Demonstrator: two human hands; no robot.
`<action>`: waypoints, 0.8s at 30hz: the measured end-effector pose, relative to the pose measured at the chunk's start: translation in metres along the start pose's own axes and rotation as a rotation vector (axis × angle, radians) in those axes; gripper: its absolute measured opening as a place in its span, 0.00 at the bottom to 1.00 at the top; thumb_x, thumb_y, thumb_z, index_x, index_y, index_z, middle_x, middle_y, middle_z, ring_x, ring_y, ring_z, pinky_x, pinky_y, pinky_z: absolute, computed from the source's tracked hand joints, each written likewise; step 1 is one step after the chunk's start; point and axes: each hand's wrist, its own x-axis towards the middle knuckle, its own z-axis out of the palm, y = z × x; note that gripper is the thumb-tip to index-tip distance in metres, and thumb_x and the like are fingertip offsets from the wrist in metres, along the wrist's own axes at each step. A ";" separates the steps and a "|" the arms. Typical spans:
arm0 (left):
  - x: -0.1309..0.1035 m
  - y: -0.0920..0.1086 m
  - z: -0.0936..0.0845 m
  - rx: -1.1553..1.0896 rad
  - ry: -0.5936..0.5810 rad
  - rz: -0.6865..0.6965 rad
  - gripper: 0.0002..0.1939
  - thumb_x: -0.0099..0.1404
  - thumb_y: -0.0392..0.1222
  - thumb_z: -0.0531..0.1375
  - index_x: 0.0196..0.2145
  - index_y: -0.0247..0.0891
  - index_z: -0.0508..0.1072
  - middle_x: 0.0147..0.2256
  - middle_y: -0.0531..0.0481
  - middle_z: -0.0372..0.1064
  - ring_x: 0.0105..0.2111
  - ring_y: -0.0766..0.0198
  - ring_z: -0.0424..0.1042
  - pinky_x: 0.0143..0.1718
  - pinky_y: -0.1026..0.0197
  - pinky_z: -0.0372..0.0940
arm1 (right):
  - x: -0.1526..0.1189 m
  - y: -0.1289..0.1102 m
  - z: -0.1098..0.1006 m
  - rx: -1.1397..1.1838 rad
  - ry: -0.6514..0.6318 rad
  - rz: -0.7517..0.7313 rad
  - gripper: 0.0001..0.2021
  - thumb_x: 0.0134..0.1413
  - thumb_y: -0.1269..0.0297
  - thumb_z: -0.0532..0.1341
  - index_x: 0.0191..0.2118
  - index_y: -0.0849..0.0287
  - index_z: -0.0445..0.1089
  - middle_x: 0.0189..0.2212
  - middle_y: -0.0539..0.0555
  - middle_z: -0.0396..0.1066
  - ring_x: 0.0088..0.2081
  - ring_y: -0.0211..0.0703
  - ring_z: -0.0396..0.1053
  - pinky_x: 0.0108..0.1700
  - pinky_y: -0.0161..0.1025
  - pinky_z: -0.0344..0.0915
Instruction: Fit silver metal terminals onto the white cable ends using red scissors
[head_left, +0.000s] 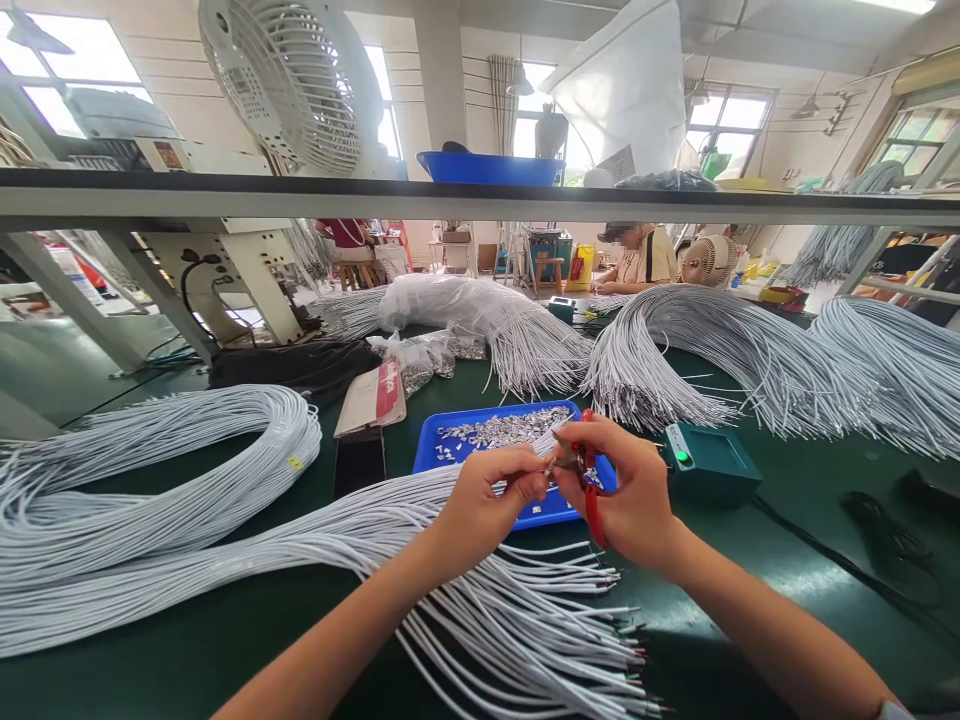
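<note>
Frame centre: small piece (550, 467), pinched in left hand (487, 495); red pliers (595, 512), held in curled right hand (636, 488); both over blue tray (422, 448). Plier work is seemingly in hand; steady alignment is called for.

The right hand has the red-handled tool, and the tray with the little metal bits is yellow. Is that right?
Not quite: the head view shows the tray is blue. The little metal bits are in it, and the right hand does have the red-handled tool.
</note>
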 end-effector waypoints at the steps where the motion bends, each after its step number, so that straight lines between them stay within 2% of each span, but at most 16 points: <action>1: 0.000 0.000 0.000 0.023 0.014 0.015 0.17 0.66 0.48 0.58 0.27 0.34 0.74 0.23 0.48 0.67 0.25 0.67 0.63 0.26 0.64 0.60 | 0.000 0.000 0.000 -0.006 -0.005 0.003 0.12 0.48 0.73 0.65 0.40 0.54 0.68 0.29 0.47 0.72 0.28 0.35 0.67 0.34 0.37 0.67; 4: 0.000 -0.002 0.001 0.094 0.101 0.038 0.14 0.65 0.47 0.59 0.28 0.34 0.76 0.24 0.47 0.68 0.25 0.67 0.63 0.24 0.65 0.59 | 0.001 -0.003 -0.002 0.014 -0.031 0.075 0.10 0.52 0.71 0.63 0.41 0.54 0.68 0.33 0.49 0.74 0.28 0.35 0.68 0.32 0.37 0.67; 7: 0.000 -0.001 0.002 0.151 0.161 0.067 0.12 0.64 0.45 0.61 0.27 0.35 0.76 0.22 0.50 0.65 0.23 0.69 0.60 0.22 0.67 0.56 | 0.000 -0.007 -0.003 0.035 -0.041 0.098 0.08 0.54 0.68 0.62 0.41 0.55 0.67 0.32 0.49 0.75 0.26 0.35 0.67 0.30 0.36 0.66; 13: 0.000 0.002 0.005 0.217 0.235 0.178 0.08 0.61 0.42 0.64 0.27 0.35 0.76 0.21 0.52 0.67 0.21 0.71 0.60 0.20 0.68 0.55 | -0.002 -0.008 0.000 -0.064 0.011 -0.007 0.13 0.49 0.70 0.66 0.41 0.54 0.67 0.30 0.48 0.74 0.30 0.36 0.69 0.31 0.34 0.66; 17: 0.000 0.005 0.006 0.259 0.246 0.193 0.06 0.61 0.37 0.64 0.26 0.35 0.76 0.21 0.53 0.68 0.21 0.71 0.60 0.21 0.68 0.55 | -0.002 -0.008 0.000 -0.083 -0.001 0.006 0.13 0.49 0.72 0.65 0.41 0.54 0.68 0.30 0.48 0.73 0.30 0.37 0.69 0.29 0.34 0.65; 24: 0.000 0.004 0.005 0.270 0.254 0.163 0.08 0.60 0.39 0.64 0.24 0.35 0.75 0.21 0.52 0.67 0.22 0.71 0.60 0.21 0.67 0.56 | -0.003 -0.007 -0.002 -0.082 -0.025 0.073 0.13 0.47 0.72 0.65 0.41 0.54 0.70 0.29 0.48 0.73 0.27 0.35 0.66 0.27 0.34 0.63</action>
